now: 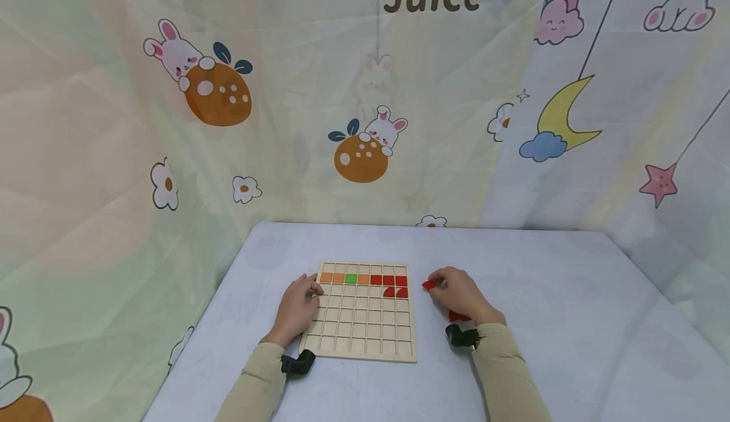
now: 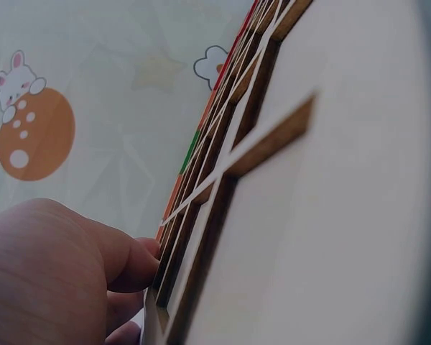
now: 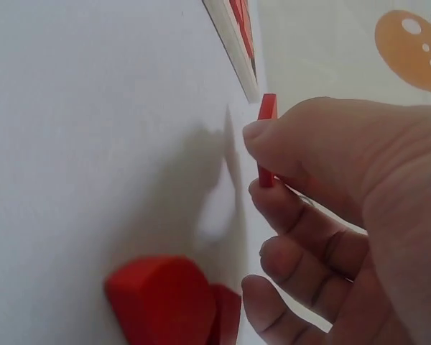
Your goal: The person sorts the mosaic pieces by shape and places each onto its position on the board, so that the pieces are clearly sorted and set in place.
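My left hand (image 1: 296,305) grips the left edge of the square, pale wooden grid board (image 1: 365,330). My right hand (image 1: 459,292) pinches a thin red piece (image 1: 428,285) right of the board, apart from it. Loose red pieces (image 1: 459,316) lie on the white tabletop (image 1: 570,314), also right of the board.

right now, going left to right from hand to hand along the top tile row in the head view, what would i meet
Left hand, first orange tile, second orange tile, green tile, third orange tile, three red square tiles, held red piece, right hand.
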